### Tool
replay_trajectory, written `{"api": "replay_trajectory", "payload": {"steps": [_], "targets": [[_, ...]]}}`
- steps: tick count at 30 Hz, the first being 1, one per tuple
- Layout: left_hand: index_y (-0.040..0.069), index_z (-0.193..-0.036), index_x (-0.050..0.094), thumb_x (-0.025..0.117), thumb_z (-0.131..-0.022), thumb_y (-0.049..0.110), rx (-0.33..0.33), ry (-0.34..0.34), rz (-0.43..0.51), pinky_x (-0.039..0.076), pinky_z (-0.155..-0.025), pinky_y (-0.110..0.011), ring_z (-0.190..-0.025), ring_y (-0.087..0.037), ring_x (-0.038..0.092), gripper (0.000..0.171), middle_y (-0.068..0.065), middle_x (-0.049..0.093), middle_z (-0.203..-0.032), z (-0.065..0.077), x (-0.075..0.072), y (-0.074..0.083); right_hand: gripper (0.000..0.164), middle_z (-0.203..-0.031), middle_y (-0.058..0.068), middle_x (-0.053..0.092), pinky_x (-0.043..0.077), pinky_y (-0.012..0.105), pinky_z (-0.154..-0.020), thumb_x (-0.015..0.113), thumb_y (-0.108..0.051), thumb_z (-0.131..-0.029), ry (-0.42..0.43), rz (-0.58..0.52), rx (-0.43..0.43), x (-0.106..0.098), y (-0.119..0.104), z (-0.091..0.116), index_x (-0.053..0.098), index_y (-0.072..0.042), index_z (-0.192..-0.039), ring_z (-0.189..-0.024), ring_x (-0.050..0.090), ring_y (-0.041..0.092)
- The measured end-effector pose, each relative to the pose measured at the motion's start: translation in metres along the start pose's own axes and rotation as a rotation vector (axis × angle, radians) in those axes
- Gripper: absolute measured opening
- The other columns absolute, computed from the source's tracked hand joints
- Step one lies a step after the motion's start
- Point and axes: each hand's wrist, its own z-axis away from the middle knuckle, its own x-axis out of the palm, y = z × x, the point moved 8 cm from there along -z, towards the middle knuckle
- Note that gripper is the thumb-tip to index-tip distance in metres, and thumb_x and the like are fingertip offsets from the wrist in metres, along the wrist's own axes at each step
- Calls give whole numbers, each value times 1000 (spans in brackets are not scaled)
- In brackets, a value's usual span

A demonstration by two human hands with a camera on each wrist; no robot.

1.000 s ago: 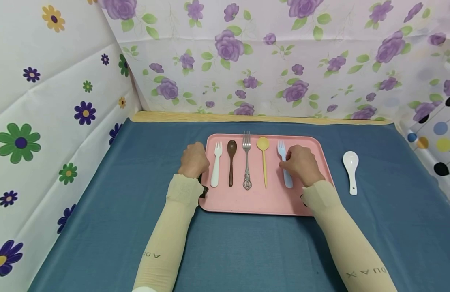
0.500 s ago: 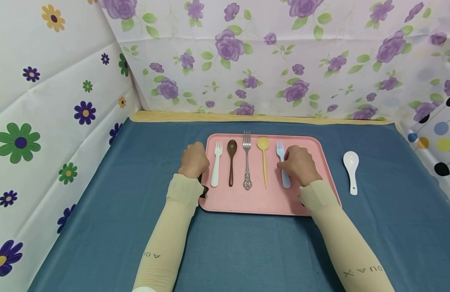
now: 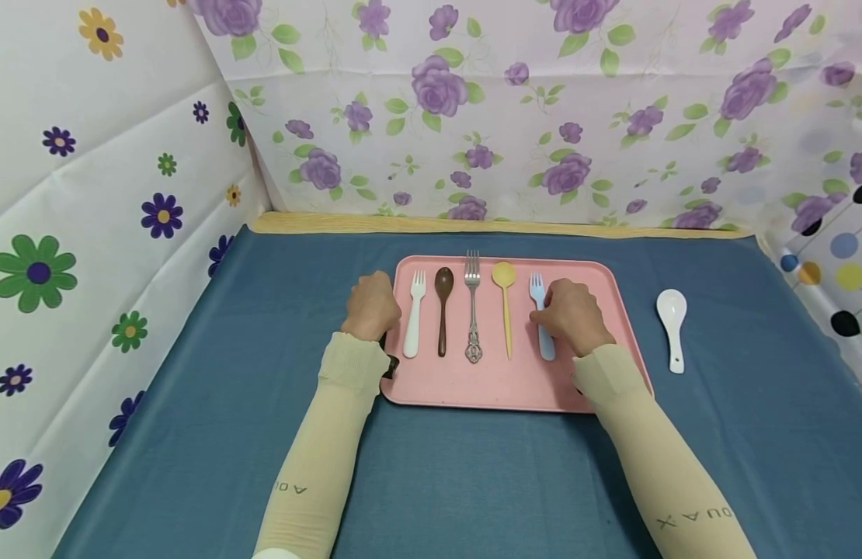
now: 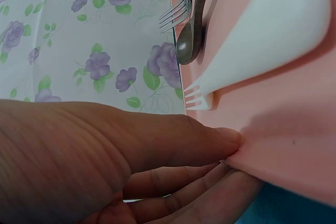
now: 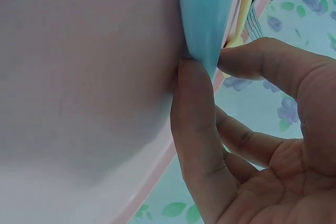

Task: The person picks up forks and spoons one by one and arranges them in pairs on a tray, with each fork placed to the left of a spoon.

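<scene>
Pink tray lies at far centre, its left rim pinched by the left hand between thumb and fingers. The right hand pinches the light-blue fork at the tray's right part, tines far, handle near.

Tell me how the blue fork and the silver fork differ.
The blue fork has a plain handle; the silver fork an ornate one. The blue fork looks shorter than the silver fork. The right grip pinches the blue fork; the silver fork is untouched. Both point toward the far side.
</scene>
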Motion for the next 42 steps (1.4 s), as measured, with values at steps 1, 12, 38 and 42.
{"api": "replay_trajectory", "payload": {"steps": [1,12,38,42], "targets": [[-1,-75,63,60,-80,-9,2,0,1,36,-39,-31,-48,-20,44,9,-11,50,-61,0,0,0,23,-79,14,62,45,30,-51,72,-20,-83,-2,0,4,0,0,0,64,0,-89,-62,57,23],[-2,-81,64,62,-79,-7,-1,-7,-16,37,-40,-31,-50,-22,49,5,-13,55,-65,-1,1,-1,23,-77,13,61,44,32,-51,71,-23,-83,2,3,32,2,3,-1,64,-1,-85,-61,56,23],[-3,-82,64,63,-80,-7,6,-10,-2,39,-41,-31,-52,-24,53,4,-16,59,-69,-1,1,0,20,-69,11,60,42,31,-49,69,-21,-83,36,26,-34,-2,2,3,65,-2,-78,-57,54,21],[-3,-82,65,63,-80,-7,7,-12,-8,38,-41,-30,-51,-23,52,4,-15,58,-68,-1,1,0,20,-70,11,60,42,31,-49,68,-21,-83,34,27,-36,-1,1,3,65,-2,-79,-57,54,21]]}}
